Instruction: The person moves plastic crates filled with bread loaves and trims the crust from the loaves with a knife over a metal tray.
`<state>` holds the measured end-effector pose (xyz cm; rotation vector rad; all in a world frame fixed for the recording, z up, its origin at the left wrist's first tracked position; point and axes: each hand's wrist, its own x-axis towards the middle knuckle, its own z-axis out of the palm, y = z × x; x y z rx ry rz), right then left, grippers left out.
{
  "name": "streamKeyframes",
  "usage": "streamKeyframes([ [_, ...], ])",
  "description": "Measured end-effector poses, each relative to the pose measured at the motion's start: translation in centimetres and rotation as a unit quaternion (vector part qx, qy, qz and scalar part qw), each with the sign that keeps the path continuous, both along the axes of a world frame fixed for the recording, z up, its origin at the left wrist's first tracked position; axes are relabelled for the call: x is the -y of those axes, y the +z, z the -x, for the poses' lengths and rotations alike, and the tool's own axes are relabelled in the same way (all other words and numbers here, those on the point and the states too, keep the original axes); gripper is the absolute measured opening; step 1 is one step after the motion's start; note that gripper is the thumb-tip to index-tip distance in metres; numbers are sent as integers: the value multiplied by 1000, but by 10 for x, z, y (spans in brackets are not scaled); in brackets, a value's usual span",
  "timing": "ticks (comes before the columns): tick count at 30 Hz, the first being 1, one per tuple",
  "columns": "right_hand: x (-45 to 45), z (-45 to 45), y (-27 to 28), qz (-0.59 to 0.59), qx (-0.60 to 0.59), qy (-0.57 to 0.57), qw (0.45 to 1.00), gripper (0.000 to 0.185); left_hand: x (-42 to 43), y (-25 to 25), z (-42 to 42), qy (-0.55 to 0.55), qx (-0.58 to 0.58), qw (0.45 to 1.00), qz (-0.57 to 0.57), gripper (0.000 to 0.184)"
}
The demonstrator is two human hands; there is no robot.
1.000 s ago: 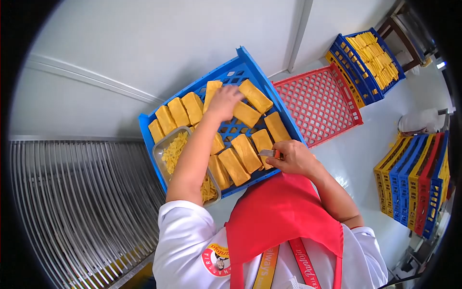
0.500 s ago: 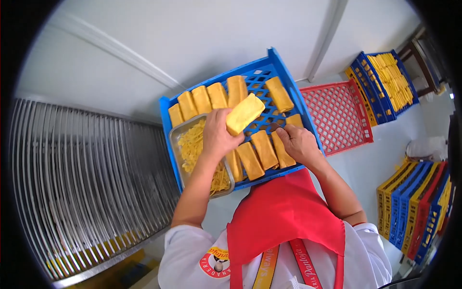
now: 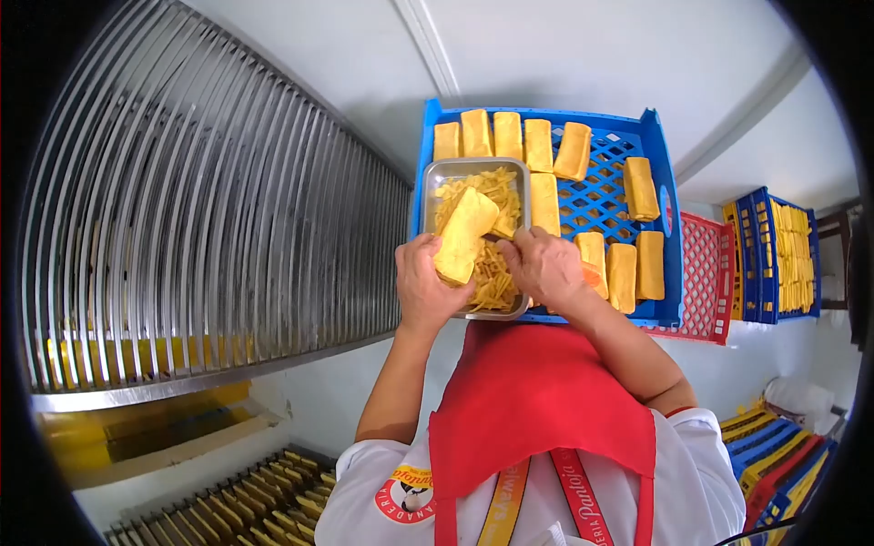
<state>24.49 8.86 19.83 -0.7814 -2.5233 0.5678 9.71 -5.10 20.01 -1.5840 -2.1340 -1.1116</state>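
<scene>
The left hand, just left of centre in the frame, is partly closed, its fingers and thumb wrapped around the lower end of a pale yellow, oblong block. The block tilts with its top toward the right, above a shallow, rectangular grey metal tray with thin yellow shavings in it.

The right hand, near the centre, is curled closed around a small tool with an orange handle; only the handle end shows, and its front part is hidden. Its thumb side is near the block's right side.

The tray sits at the left end of a blue plastic lattice crate in the upper centre. More golden-yellow oblong blocks lie about the crate, five along its far side. A red lattice crate stands beside it at right. A rack of silver metal slats fills the upper left.
</scene>
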Motion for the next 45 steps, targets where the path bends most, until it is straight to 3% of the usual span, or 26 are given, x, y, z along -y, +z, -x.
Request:
streamKeyframes([
  [3, 7, 9, 0, -10, 11, -10, 1000, 27, 13, -5, 8, 13, 9, 1000, 5, 70],
  [5, 18, 12, 15, -68, -38, 103, 992, 26, 17, -7, 10, 12, 6, 1000, 4, 70],
  [7, 20, 18, 10, -88, -38, 113, 989, 24, 19, -8, 13, 11, 12, 1000, 1, 70],
  [9, 16, 24, -8, -41, -14, 14, 999, 32, 22, -10, 17, 10, 18, 1000, -2, 71],
  [16, 24, 29, -10, -52, -36, 60, 996, 31, 26, -17, 28, -4, 32, 999, 15, 71],
  [19, 21, 32, -12, -57, 0, -10, 998, 31, 28, -17, 31, -10, 36, 999, 24, 71],
  [25, 26, 35, -16, -56, -20, 42, 997, 32, 28, -17, 37, -26, 42, 998, 28, 69],
  [27, 17, 37, -28, -54, -2, -59, 997, 32, 30, -18, 39, -29, 41, 998, 24, 68],
  [31, 16, 31, -10, -39, 22, -63, 997, 33, 32, -19, 41, -32, 46, 998, 18, 69],
  [33, 25, 30, 6, -47, -8, 71, 996, 29, 31, -19, 41, -32, 46, 998, 25, 72],
  [35, 26, 33, -9, -8, 33, 71, 997, 31, 29, -20, 40, -43, 54, 998, 13, 69],
  [37, 14, 36, -26, 15, 75, -71, 995, 39, 31, -20, 40, -39, 75, 996, 3, 64],
  [39, -3, 30, -25, 7, 66, -101, 993, 40, 33, -20, 42, -31, 95, 995, -8, 59],
  [40, -7, 28, -21, -1, 56, -133, 989, 42, 33, -20, 43, 0, 334, 942, 3, 52],
  [41, -8, 27, -15, -2, 55, -132, 990, 42, 33, -21, 44, 29, 553, 832, 14, 46],
  [42, -9, 25, -8, 56, 55, -120, 990, 44, 32, -29, 50, -4, 685, 728, -37, 42],
  [43, -9, 24, 0, 114, 55, -107, 986, 46, 33, -32, 56, -5, 684, 728, -39, 42],
  [45, -2, 24, 10, 180, 60, -96, 977, 46, 34, -34, 66, -112, 899, 419, -59, 48],
])
